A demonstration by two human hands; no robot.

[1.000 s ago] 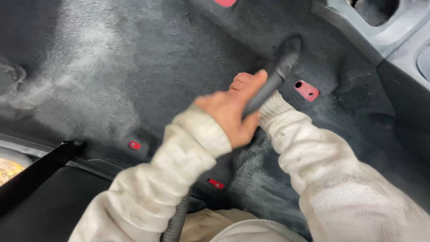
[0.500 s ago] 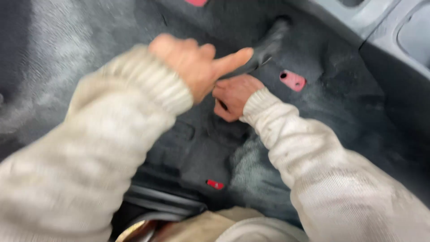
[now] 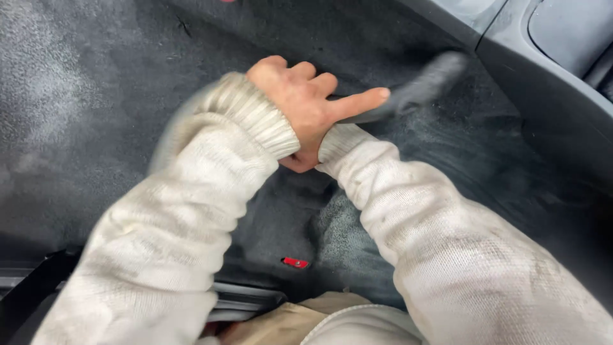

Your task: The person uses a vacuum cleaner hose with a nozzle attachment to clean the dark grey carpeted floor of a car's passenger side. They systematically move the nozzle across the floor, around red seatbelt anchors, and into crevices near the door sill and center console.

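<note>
Two hands crossed over a vacuum nozzle on a dark car carpet.

We see the left hand (image 3: pixel 300 102) lying over the right hand (image 3: pixel 305 160), its fingers curled and the forefinger stretched out toward the right. The right hand is mostly hidden beneath it, so we cannot tell its grip. The black nozzle (image 3: pixel 418 86), blurred, points far right, its tip on the carpet (image 3: pixel 96 96) near the grey plastic trim (image 3: pixel 511 51). A small red clip (image 3: pixel 295 262) sits near us on the floor.

Two hands (image 3: pixel 300 105) in cream sleeves, one dark vacuum nozzle (image 3: pixel 421 86), one red clip (image 3: pixel 295 262).
</note>
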